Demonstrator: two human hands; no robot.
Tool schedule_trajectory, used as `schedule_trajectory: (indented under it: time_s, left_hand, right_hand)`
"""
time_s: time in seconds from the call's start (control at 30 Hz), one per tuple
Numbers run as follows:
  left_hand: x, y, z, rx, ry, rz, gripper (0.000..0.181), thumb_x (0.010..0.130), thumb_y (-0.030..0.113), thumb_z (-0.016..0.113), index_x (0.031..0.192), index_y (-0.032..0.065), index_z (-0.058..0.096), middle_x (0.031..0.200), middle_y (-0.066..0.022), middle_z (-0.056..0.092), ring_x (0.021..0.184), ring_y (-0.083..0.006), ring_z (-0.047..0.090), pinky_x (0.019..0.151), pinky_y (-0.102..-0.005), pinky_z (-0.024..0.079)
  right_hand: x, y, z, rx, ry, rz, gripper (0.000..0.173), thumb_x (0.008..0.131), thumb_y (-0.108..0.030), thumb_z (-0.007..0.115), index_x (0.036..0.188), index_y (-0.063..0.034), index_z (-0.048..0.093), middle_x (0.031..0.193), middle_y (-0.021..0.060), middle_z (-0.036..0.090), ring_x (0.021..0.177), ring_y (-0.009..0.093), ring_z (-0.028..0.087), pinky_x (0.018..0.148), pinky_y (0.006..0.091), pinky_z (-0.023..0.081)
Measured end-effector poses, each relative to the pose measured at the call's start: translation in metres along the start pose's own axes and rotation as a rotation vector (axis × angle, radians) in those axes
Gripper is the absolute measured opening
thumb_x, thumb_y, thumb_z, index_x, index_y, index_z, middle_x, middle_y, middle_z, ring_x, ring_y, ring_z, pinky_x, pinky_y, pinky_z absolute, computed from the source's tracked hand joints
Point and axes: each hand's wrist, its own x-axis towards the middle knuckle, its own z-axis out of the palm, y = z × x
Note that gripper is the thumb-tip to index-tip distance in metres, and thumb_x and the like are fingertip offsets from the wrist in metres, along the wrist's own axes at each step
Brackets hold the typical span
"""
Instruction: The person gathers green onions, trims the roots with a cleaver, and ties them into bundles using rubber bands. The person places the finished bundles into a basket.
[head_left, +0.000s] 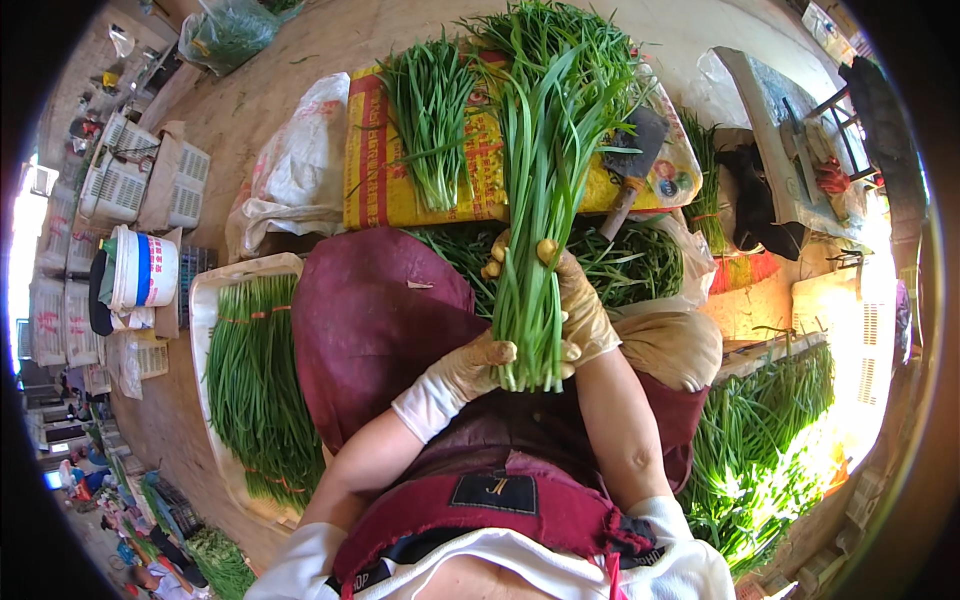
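Observation:
Both my hands wear thin, yellow-stained gloves and grip one bunch of long flat green leaves, likely Chinese chives (536, 195). My left hand (476, 364) wraps the pale cut ends, which hang towards my lap. Higher up, my right hand (581, 300) holds the bunch with the thumb in front. The leaf tips reach over a yellow and red printed sack (367, 150) laid on a low support before me. On that sack lie a smaller bunch of chives (431, 120), a loose heap of leaves (562, 30) and a broad dark blade (637, 142) with a wooden handle.
At my left stands a white crate (202, 330) of chives tied with red bands. More chives (750, 442) lie at my right, partly in glare. A white bucket (146, 268) and plastic crates (116, 176) stand far left. Loose leaves (630, 262) lie beneath the sack's edge.

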Motion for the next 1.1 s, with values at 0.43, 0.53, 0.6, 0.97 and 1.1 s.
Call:
schedule_trajectory:
  time_s: [0.43, 0.53, 0.6, 0.97, 1.1]
  left_hand:
    - [0.007, -0.022, -0.046, -0.327, 0.194, 0.111, 0.07, 0.089, 0.026, 0.07, 0.144, 0.0032, 0.034, 0.111, -0.0112, 0.06, 0.091, -0.019, 0.062, 0.099, -0.0413, 0.045]
    - [0.01, -0.026, -0.054, -0.282, 0.224, 0.098, 0.065, 0.089, 0.025, 0.07, 0.142, 0.0044, 0.038, 0.109, -0.0094, 0.061, 0.091, -0.0184, 0.063, 0.098, -0.041, 0.048]
    - [0.011, -0.026, -0.055, -0.26, 0.257, 0.093, 0.061, 0.089, 0.024, 0.069, 0.14, 0.0053, 0.04, 0.108, -0.0101, 0.062, 0.09, -0.0185, 0.064, 0.097, -0.0418, 0.049]
    - [0.017, -0.028, -0.059, -0.25, 0.374, 0.071, 0.037, 0.087, 0.012, 0.069, 0.121, 0.0026, 0.057, 0.1, -0.0138, 0.068, 0.087, -0.0239, 0.068, 0.088, -0.0437, 0.055]
    - [0.015, -0.026, -0.062, -0.19, 0.453, 0.069, 0.032, 0.086, 0.01, 0.068, 0.115, 0.0002, 0.06, 0.099, -0.0144, 0.069, 0.086, -0.0248, 0.068, 0.089, -0.0453, 0.055]
  right_hand:
    - [0.003, 0.013, -0.023, 0.306, 0.423, 0.374, 0.059, 0.083, -0.056, 0.067, 0.114, -0.0061, 0.066, 0.098, 0.0113, 0.071, 0.077, 0.021, 0.068, 0.068, 0.0366, 0.058]
    - [-0.003, 0.029, -0.046, 0.261, 0.644, 0.222, 0.05, 0.087, -0.056, 0.063, 0.103, -0.0087, 0.067, 0.083, 0.0048, 0.069, 0.065, 0.02, 0.063, 0.06, 0.0361, 0.055]
    - [-0.009, 0.033, -0.036, 0.27, 0.726, -0.001, 0.042, 0.094, -0.045, 0.058, 0.111, -0.0075, 0.06, 0.089, 0.0045, 0.065, 0.074, 0.019, 0.061, 0.066, 0.0359, 0.054]
    - [-0.078, 0.043, -0.065, 0.026, 0.586, -0.118, 0.041, 0.093, -0.027, 0.062, 0.125, -0.006, 0.048, 0.104, 0.0083, 0.062, 0.084, 0.02, 0.06, 0.068, 0.0346, 0.054]
    - [-0.056, 0.026, -0.011, -0.341, 0.929, -0.106, 0.014, 0.09, -0.013, 0.066, 0.1, -0.0048, 0.062, 0.081, 0.0019, 0.063, 0.068, 0.011, 0.056, 0.062, 0.0266, 0.048]
